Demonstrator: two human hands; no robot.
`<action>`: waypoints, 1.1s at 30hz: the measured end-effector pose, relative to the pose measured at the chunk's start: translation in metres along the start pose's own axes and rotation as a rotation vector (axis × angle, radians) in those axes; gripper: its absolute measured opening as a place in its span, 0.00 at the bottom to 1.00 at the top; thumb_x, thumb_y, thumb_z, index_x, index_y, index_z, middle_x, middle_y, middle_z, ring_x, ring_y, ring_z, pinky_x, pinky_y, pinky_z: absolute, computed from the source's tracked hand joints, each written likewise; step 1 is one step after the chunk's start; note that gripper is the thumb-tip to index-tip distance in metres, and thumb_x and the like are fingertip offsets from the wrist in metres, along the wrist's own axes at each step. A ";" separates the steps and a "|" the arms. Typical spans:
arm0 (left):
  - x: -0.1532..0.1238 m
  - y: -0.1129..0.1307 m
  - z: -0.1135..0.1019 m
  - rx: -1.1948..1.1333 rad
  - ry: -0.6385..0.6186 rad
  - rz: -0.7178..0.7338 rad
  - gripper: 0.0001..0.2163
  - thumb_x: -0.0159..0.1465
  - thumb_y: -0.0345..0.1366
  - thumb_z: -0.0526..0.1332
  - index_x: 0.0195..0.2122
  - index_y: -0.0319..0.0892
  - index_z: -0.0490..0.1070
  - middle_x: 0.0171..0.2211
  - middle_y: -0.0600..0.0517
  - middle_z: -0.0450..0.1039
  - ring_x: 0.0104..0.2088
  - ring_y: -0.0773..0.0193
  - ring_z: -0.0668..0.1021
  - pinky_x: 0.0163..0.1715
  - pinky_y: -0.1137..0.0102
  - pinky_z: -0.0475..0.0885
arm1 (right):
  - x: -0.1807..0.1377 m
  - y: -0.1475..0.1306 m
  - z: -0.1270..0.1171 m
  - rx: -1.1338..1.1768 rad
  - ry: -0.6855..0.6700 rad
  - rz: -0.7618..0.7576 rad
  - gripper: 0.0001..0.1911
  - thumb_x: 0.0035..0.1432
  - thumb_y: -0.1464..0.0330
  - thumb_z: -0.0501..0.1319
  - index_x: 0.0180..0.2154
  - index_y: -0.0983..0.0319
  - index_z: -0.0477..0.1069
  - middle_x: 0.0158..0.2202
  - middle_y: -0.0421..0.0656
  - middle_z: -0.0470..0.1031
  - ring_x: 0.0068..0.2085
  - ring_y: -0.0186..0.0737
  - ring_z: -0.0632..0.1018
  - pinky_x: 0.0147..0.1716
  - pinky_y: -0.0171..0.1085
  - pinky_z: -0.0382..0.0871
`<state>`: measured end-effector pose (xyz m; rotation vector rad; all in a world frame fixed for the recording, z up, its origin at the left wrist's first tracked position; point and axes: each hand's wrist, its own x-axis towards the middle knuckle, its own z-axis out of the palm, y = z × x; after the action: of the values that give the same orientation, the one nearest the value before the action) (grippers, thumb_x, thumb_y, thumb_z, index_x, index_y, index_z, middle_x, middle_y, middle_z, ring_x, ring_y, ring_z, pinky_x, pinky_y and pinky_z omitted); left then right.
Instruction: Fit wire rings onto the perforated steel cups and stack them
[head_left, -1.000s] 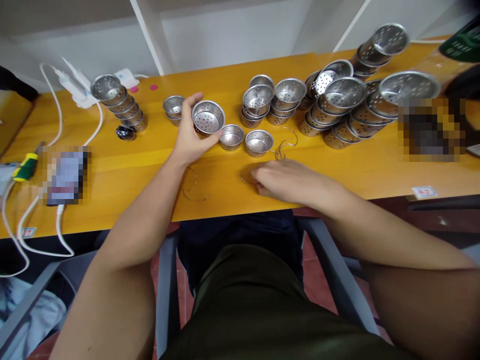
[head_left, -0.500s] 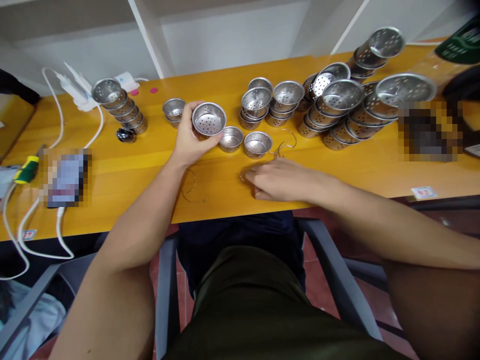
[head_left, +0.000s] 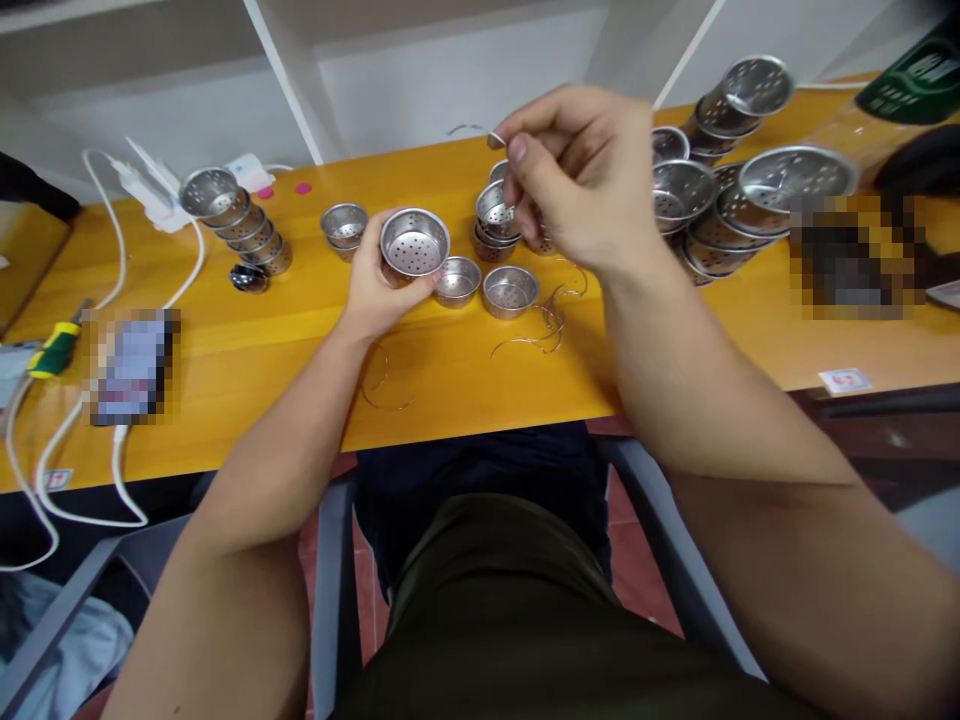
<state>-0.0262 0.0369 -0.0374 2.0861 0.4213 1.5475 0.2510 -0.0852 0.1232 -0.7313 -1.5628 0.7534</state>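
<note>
My left hand grips a perforated metal cup by its side, its mouth tilted up toward me. Raised above the table, my right hand pinches a thin curved wire between thumb and forefinger. Just right of the held cup stand two more small perforated cups, a near one and one partly behind my left thumb. Loose bent wires lie on the tabletop below my right hand, and another wire lies near my left forearm. My right hand hides part of the cups behind it.
Stacked perforated cups stand at the left and right. A phone with a white cable and a green-yellow screwdriver lie left. A bottle is at the far right. White shelving rises behind the table.
My right hand has risen from the tabletop, moving up and away from me, and now shows a wire in its fingers. My left hand keeps the cup almost in the same place.
</note>
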 end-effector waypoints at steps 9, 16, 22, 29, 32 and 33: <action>-0.003 0.003 0.004 -0.233 -0.108 -0.139 0.55 0.52 0.75 0.89 0.72 0.65 0.64 0.63 0.49 0.84 0.54 0.47 0.91 0.46 0.54 0.91 | -0.006 0.080 0.010 -0.096 0.025 0.164 0.35 0.70 0.26 0.69 0.49 0.47 0.68 0.31 0.36 0.79 0.21 0.39 0.66 0.21 0.46 0.59; -0.003 0.025 0.014 -0.049 -0.109 -0.118 0.60 0.47 0.77 0.90 0.72 0.55 0.68 0.59 0.47 0.81 0.58 0.41 0.90 0.62 0.43 0.89 | -0.012 0.072 0.016 -0.354 -0.049 0.225 0.26 0.84 0.38 0.60 0.62 0.51 0.70 0.39 0.44 0.84 0.31 0.48 0.82 0.30 0.45 0.78; 0.002 0.028 0.010 -0.072 -0.126 -0.044 0.53 0.54 0.72 0.89 0.74 0.57 0.72 0.62 0.46 0.83 0.60 0.42 0.90 0.65 0.42 0.89 | -0.011 0.072 0.016 -0.466 -0.030 0.231 0.32 0.84 0.33 0.57 0.65 0.51 0.72 0.35 0.43 0.75 0.36 0.53 0.82 0.38 0.48 0.83; 0.002 0.027 0.012 -0.124 -0.155 -0.035 0.56 0.53 0.71 0.91 0.77 0.57 0.73 0.68 0.42 0.84 0.64 0.40 0.91 0.63 0.45 0.91 | -0.015 0.078 0.016 -0.455 0.047 0.145 0.26 0.86 0.38 0.57 0.58 0.51 0.75 0.35 0.44 0.72 0.38 0.54 0.80 0.43 0.52 0.84; -0.004 0.025 0.013 -0.074 -0.089 -0.127 0.57 0.51 0.72 0.92 0.75 0.56 0.69 0.62 0.45 0.84 0.59 0.43 0.92 0.64 0.45 0.90 | -0.017 0.071 0.017 -0.496 0.029 0.156 0.28 0.85 0.36 0.56 0.57 0.51 0.76 0.37 0.46 0.73 0.41 0.55 0.80 0.45 0.52 0.83; -0.005 0.023 0.013 -0.068 -0.077 -0.143 0.57 0.51 0.73 0.91 0.73 0.56 0.68 0.61 0.46 0.84 0.58 0.44 0.92 0.63 0.46 0.90 | -0.018 0.068 0.018 -0.496 0.023 0.161 0.29 0.85 0.36 0.56 0.58 0.51 0.77 0.37 0.46 0.73 0.41 0.55 0.79 0.45 0.52 0.83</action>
<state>-0.0162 0.0122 -0.0314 2.0104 0.4722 1.3759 0.2374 -0.0602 0.0563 -1.2356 -1.7024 0.4679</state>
